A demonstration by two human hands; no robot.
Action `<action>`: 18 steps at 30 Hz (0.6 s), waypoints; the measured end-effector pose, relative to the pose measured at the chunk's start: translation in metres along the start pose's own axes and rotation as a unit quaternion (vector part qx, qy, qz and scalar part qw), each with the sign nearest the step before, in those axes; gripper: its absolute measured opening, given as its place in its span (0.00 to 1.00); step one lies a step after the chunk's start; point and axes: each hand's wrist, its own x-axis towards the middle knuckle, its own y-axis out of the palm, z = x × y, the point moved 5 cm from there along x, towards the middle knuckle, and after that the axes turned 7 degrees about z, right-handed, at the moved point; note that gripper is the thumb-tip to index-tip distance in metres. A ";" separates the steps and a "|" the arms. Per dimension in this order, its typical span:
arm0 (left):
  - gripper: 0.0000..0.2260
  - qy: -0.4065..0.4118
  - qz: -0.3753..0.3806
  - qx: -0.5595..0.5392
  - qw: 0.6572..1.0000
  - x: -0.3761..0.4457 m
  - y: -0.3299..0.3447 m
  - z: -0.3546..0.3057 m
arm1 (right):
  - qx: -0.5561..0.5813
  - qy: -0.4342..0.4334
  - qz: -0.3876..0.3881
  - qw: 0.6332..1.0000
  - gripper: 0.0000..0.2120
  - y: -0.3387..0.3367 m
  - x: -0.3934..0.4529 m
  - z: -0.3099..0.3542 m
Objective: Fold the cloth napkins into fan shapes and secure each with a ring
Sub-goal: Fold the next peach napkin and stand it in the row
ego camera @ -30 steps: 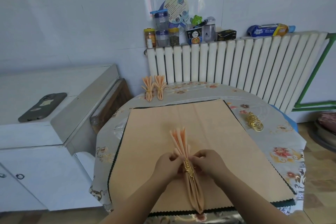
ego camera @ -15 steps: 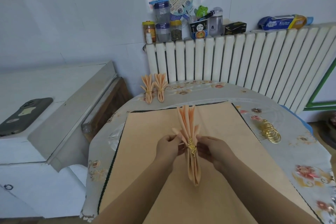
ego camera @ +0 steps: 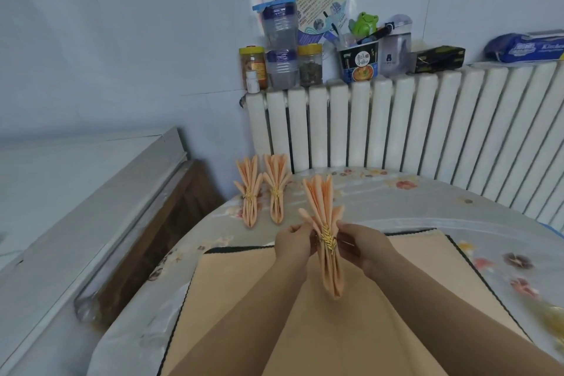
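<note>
Both hands, the left hand [ego camera: 294, 243] and the right hand [ego camera: 363, 246], pinch a folded peach napkin [ego camera: 326, 223] at its gold ring [ego camera: 328, 239], holding it above the worktop [ego camera: 427, 207]. Two ringed napkins [ego camera: 264, 192] lie near the radiator [ego camera: 427, 122]. On the radiator, a yellow-lidded jar [ego camera: 310, 65] holds dark bits, and a noodle cup [ego camera: 360, 62] holds pens.

Glossy white tiled wall [ego camera: 122, 40] backs a white ribbed radiator [ego camera: 396, 125]; a white cabinet top [ego camera: 61, 180] stands left.
</note>
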 end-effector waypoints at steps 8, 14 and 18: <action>0.02 0.003 -0.024 0.055 0.998 0.100 0.007 -0.019 | -0.014 0.004 -0.018 1.000 0.04 0.023 0.111 0.026; 0.07 0.058 -0.041 0.177 0.982 0.134 0.008 -0.025 | -0.044 0.000 -0.016 0.999 0.04 0.041 0.168 0.037; 0.09 0.078 -0.048 0.235 0.968 0.153 0.009 -0.029 | -0.069 0.006 -0.038 0.997 0.07 0.048 0.195 0.042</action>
